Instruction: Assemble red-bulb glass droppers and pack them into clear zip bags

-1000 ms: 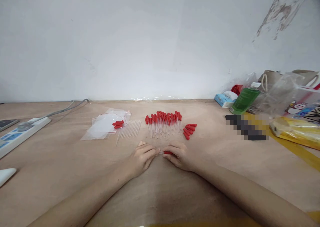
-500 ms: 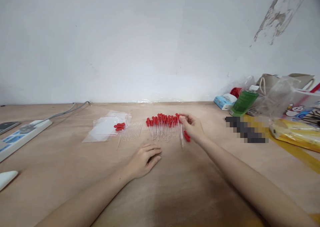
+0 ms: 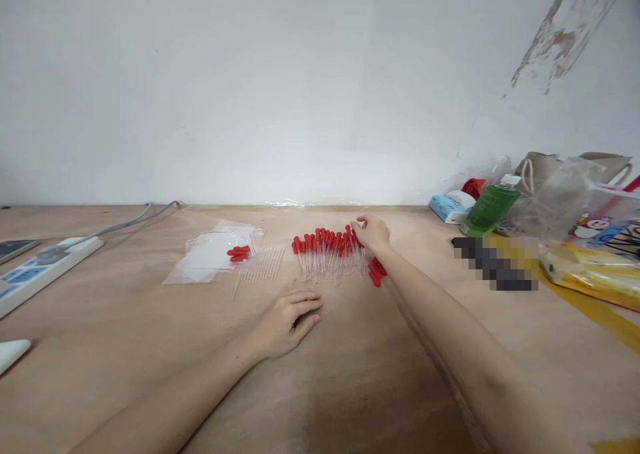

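Red-bulbed glass droppers [image 3: 327,244] lie side by side in a fan-like row, tips toward me. At its right end my right hand [image 3: 373,234] pinches the red bulb of the last dropper [image 3: 359,254], whose top the fingers partly cover. My left hand [image 3: 293,317] rests on the table below the row, fingers loosely apart and holding nothing. Loose red rubber bulbs [image 3: 376,272] lie under my right wrist. Thin clear glass tubes [image 3: 265,264] are laid out left of the droppers. More red bulbs [image 3: 239,253] sit on clear zip bags [image 3: 205,257].
A white power strip [image 3: 50,267] with a grey cable is at the left, near a phone [image 3: 15,249]. On the right stand a tissue pack [image 3: 447,209], a green bottle [image 3: 490,207] and plastic bags [image 3: 555,194]. A dark blurred-out object [image 3: 493,264] lies before them.
My right hand has moved slightly up and away from me, laying the dropper it held down against the row's right end. My left hand has stayed in place.
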### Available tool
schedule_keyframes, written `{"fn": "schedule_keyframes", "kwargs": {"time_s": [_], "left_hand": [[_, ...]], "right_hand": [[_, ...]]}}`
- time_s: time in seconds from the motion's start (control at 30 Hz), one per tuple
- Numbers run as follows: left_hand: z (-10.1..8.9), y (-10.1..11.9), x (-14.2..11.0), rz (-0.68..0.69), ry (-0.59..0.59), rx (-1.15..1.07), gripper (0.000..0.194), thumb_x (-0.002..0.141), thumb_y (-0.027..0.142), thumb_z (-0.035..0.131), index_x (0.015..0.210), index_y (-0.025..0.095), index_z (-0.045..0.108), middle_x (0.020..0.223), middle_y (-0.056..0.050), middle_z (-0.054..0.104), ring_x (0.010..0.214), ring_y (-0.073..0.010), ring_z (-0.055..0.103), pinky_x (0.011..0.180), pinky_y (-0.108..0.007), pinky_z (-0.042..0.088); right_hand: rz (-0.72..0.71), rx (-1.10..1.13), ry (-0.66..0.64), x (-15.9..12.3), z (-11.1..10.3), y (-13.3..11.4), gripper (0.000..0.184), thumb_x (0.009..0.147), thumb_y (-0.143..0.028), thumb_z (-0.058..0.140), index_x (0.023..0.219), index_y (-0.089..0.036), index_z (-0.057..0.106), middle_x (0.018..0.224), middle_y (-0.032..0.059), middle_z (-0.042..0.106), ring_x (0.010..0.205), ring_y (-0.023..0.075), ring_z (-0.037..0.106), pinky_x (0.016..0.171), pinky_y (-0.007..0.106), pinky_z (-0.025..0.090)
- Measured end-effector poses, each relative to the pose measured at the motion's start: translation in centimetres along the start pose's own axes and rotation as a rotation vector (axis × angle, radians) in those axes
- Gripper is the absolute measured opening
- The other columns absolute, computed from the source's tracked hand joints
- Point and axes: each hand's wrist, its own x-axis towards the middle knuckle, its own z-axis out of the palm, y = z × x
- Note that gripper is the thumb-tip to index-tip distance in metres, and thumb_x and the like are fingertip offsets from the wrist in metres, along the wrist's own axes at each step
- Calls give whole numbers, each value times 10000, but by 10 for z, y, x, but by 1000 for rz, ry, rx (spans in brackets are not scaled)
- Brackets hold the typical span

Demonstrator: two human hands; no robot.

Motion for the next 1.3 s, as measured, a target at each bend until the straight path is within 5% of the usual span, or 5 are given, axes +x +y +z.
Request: {"fn": "schedule_keyframes", "kwargs": {"time_s": [0.3, 0.53, 0.77, 1.13, 1.3], "left_hand": [[3, -3, -1, -9, 3, 20, 283, 851, 252, 461, 1095, 190, 590, 1096, -73, 610, 1045, -189, 537, 898, -381, 447], [-16, -41, -1, -246, 292, 478, 258, 831, 350, 467, 970, 213, 637, 1106, -88, 595, 1060, -261, 501, 904, -458, 366], [-27, -71, -11, -445, 151, 622, 396, 851, 441, 389, 1090, 190, 580, 1281, -128, 472, 1234, -293, 347, 1002, -540, 184], [-22, -65, -7, -309, 61, 600, 315, 881, 327, 383, 1140, 285, 556, 1272, -55, 495, 1222, -275, 375, 1002, -569, 115], [-20, -44, -10, -179, 160, 484, 241, 857, 329, 436, 935, 257, 652, 1072, -26, 637, 1090, -252, 504, 1001, -528, 156]], "right_hand": [[-46, 15, -45, -38, -40, 62, 253, 716, -365, 509, 721, -171, 671, 653, 38, 639, 600, 157, 554, 557, 256, 381], [-119, 64, -133, -46, -34, 91, 348, 780, -391, 431, 744, -165, 694, 673, 36, 656, 612, 156, 565, 582, 255, 414], [-137, 69, -91, -50, -35, 90, 358, 777, -422, 448, 750, -162, 693, 734, 61, 654, 642, 168, 560, 611, 277, 420], [-119, 167, -49, -59, -37, 79, 409, 815, -445, 383, 805, -149, 665, 717, 68, 670, 594, 162, 568, 571, 261, 415], [-84, 338, 75, -57, -34, 84, 437, 811, -468, 387, 872, -133, 661, 832, 90, 669, 725, 174, 583, 662, 280, 440]]}}
